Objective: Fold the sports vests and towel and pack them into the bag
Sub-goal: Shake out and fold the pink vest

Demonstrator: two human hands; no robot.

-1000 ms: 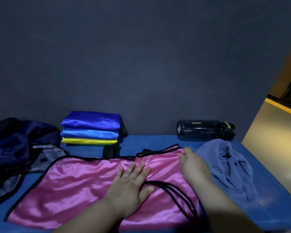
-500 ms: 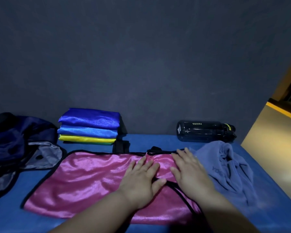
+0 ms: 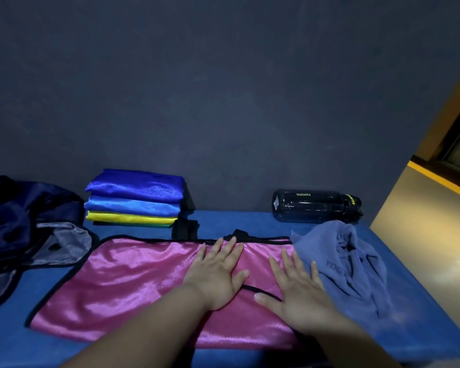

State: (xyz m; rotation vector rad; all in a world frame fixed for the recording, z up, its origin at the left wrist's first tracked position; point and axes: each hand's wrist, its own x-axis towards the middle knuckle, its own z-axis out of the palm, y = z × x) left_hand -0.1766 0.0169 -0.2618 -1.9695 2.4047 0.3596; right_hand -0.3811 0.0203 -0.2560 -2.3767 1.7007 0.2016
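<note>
left hand (image 3: 218, 274) and right hand (image 3: 300, 296) flat on pink vest (image 3: 133, 282), grip released, towel (image 3: 348, 264) seemingly touching its right edge

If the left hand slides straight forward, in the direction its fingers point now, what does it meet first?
Probably the bunched black straps at the far edge of the shiny pink vest, just ahead of the left hand. Beyond them only the blue surface shows before the dark wall.
</note>
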